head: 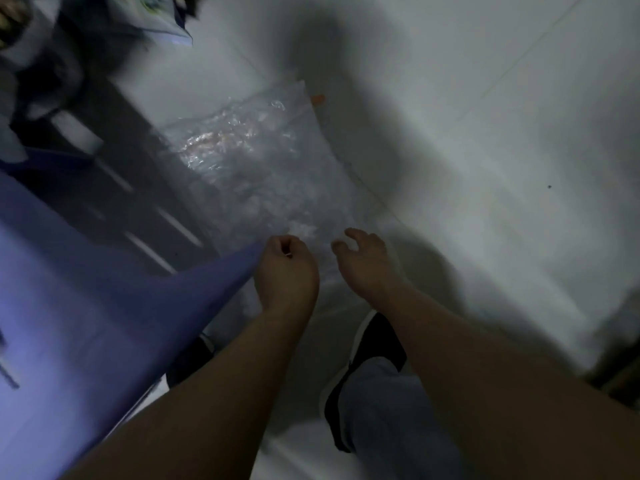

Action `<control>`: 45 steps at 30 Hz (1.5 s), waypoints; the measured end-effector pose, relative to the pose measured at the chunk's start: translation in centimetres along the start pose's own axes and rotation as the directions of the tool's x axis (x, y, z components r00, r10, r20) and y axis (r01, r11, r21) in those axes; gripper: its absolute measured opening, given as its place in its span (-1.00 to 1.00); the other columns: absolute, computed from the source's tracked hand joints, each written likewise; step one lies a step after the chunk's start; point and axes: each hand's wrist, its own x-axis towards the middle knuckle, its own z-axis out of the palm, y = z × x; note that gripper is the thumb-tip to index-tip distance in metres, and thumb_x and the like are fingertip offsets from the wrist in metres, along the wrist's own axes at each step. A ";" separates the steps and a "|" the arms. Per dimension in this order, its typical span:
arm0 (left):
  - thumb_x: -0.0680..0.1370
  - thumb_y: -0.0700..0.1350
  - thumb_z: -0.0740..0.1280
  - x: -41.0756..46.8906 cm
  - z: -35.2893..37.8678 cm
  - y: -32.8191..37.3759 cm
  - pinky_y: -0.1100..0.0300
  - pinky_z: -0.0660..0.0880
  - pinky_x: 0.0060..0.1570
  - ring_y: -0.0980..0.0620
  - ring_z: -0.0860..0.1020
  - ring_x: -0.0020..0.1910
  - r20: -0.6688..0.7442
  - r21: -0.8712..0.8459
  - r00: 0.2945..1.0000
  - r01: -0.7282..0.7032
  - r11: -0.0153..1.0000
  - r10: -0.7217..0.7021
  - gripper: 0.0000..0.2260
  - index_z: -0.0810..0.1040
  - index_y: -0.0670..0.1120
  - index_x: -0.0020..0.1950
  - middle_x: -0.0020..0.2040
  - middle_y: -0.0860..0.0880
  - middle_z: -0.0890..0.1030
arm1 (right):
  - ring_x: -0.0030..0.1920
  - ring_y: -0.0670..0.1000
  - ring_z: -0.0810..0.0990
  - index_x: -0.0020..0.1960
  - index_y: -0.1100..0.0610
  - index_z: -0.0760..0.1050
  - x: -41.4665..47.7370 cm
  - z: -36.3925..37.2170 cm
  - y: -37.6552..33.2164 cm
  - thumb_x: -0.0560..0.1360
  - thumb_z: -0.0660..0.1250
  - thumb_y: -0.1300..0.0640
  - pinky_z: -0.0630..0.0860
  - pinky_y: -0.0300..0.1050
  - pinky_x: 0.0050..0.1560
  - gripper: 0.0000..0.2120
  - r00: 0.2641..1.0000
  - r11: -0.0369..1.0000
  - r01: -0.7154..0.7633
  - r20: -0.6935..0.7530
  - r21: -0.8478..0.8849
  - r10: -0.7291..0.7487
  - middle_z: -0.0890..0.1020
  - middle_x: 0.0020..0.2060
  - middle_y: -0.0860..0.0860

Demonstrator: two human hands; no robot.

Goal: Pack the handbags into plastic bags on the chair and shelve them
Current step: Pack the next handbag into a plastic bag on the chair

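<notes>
Head view, heavy motion blur, dim light.

Plastic bag (249, 161): 1 clear, crinkled bag, stretched out above the pale tiled floor (485, 133), running from the hands away toward the top of the frame. A small orange piece (318, 98) sits at its far corner. Contents cannot be told through the blur.

Left hand (285, 271): fingers curled in tight, pinching the near edge of the bag. It is just beside the front corner of the blue chair (86, 289).

Right hand (367, 261): fingers spread and loosely bent, holding nothing. It hovers over the near edge of the bag, just beside the left hand. Contact with the plastic cannot be told.

Chair: fills the lower left. The bag is to its right, not on the seat.

Dark slatted frame (121, 161): beyond the chair, left of the bag.

Below the forearms: 1 black shoe (374, 344) with a white sole, and a blue trouser leg (388, 410).
</notes>
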 end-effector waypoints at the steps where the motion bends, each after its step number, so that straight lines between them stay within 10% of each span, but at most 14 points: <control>1: 0.67 -0.03 0.18 0.4 0.0 -0.2 0.12 0.43 -0.20 0.00 0.45 -0.32 -0.001 -0.001 1.000 0.003 1.000 -0.003 -0.78 0.42 0.04 -0.18 -0.28 0.02 0.48 | 0.51 0.13 0.29 0.56 -0.03 0.27 0.3 0.4 0.1 0.63 0.21 -0.15 0.26 -0.12 0.36 -0.46 1.000 1.000 -0.005 0.008 -0.022 0.005 0.06 0.61 0.06; 5: 0.64 -0.07 0.21 1.7 0.1 0.0 0.13 0.39 -0.18 0.01 0.40 -0.32 -0.010 -0.048 0.999 0.033 0.998 -0.034 -0.79 0.42 0.01 -0.20 -0.32 0.04 0.44 | 0.49 0.17 0.32 0.56 0.10 0.28 0.7 1.1 -0.4 0.63 0.23 -0.12 0.24 -0.10 0.44 -0.43 0.999 0.986 -0.002 -0.038 -0.167 -0.004 -0.05 0.61 0.10; 19: 0.64 -0.05 0.21 1.6 -0.9 -0.7 0.08 0.50 -0.16 -0.06 0.50 -0.26 0.010 -0.059 1.000 0.010 0.998 -0.010 -0.79 0.43 0.05 -0.20 -0.27 0.02 0.51 | 0.10 0.16 0.55 0.14 0.09 0.52 0.0 1.9 -2.3 0.58 0.34 -0.04 0.29 -0.16 -0.05 -0.76 0.961 0.957 0.167 -0.179 -0.235 -0.212 0.63 0.00 0.09; 21: 0.63 -0.05 0.22 1.8 -0.9 -0.8 0.04 0.54 -0.11 -0.09 0.53 -0.23 0.015 -0.065 1.000 0.018 0.998 -0.017 -0.81 0.43 0.04 -0.19 -0.25 0.01 0.53 | -0.07 0.15 0.54 -0.18 0.10 0.49 0.1 1.9 -2.1 0.62 0.27 -0.04 0.23 -0.16 -0.11 -0.72 0.961 0.952 0.180 -0.161 -0.249 -0.224 0.56 -0.23 0.03; 24: 0.62 -0.03 0.23 2.0 -1.0 -0.9 -0.02 0.56 -0.04 -0.14 0.56 -0.14 0.026 -0.078 0.999 0.028 0.997 -0.026 -0.85 0.44 0.06 -0.16 -0.18 -0.03 0.55 | -0.28 0.08 0.43 -0.36 0.10 0.28 -0.1 1.9 -2.1 0.64 0.24 -0.01 0.23 -0.14 -0.10 -0.57 0.962 0.965 0.179 -0.171 -0.194 -0.213 0.40 -0.36 0.00; 28: 0.62 -0.07 0.24 2.1 -1.5 -0.9 0.02 0.52 -0.09 -0.17 0.54 -0.13 0.016 -0.113 0.999 0.049 0.992 -0.047 -0.94 0.50 0.01 0.01 -0.16 -0.04 0.53 | -0.23 0.02 0.46 -0.10 0.14 0.43 0.1 1.4 -1.7 0.67 0.13 0.01 0.34 -0.12 -0.12 -0.73 0.964 0.996 0.072 -0.253 -0.046 -0.081 0.49 -0.18 0.02; 35: 0.63 0.12 0.26 0.8 -2.5 0.0 -0.06 0.40 0.36 -0.14 0.40 0.39 0.259 -0.187 0.964 0.113 0.976 -0.062 -0.55 0.28 0.10 0.50 0.50 -0.09 0.33 | -0.08 0.13 0.66 -0.08 -0.09 0.56 -2.2 -0.1 -3.5 0.54 0.20 0.12 0.60 0.08 0.01 -0.81 0.906 0.879 0.045 -0.391 0.474 0.164 0.71 -0.06 0.08; 40: 0.37 0.54 0.25 -3.4 -4.3 2.8 -0.18 0.29 0.42 -0.15 0.35 0.46 0.416 -0.338 0.889 0.345 0.876 -0.190 -0.15 0.19 0.19 0.57 0.57 0.00 0.27 | -0.56 0.00 0.46 0.02 0.15 0.67 -8.3 -2.8 -6.2 0.57 0.11 -0.10 0.40 -0.27 -0.52 -0.56 0.983 0.604 -0.160 0.068 0.781 0.173 0.52 -0.44 0.03; 42: 0.08 0.66 0.30 -4.6 -5.6 3.9 -0.27 0.41 0.31 -0.19 0.46 0.37 0.447 -0.412 0.864 0.430 0.803 -0.233 0.06 0.24 0.27 0.52 0.49 -0.02 0.40 | -0.36 0.04 0.63 0.20 0.23 0.63 -11.7 -3.4 -6.8 0.58 0.01 -0.12 0.58 -0.18 -0.31 -0.43 0.950 0.515 -0.288 0.310 0.808 0.045 0.66 -0.29 0.11; 45: 0.35 0.34 0.49 -7.6 -10.1 7.7 -0.14 0.55 0.21 -0.09 0.57 0.22 0.330 -0.413 0.943 0.176 0.894 -0.034 -0.13 0.24 0.06 0.54 0.31 -0.01 0.52 | 0.30 0.23 0.57 0.36 0.25 0.54 -15.5 -3.9 -7.7 0.54 0.03 -0.16 0.44 0.15 0.36 -0.35 0.880 0.440 -0.415 0.475 0.796 -0.030 0.59 0.28 0.25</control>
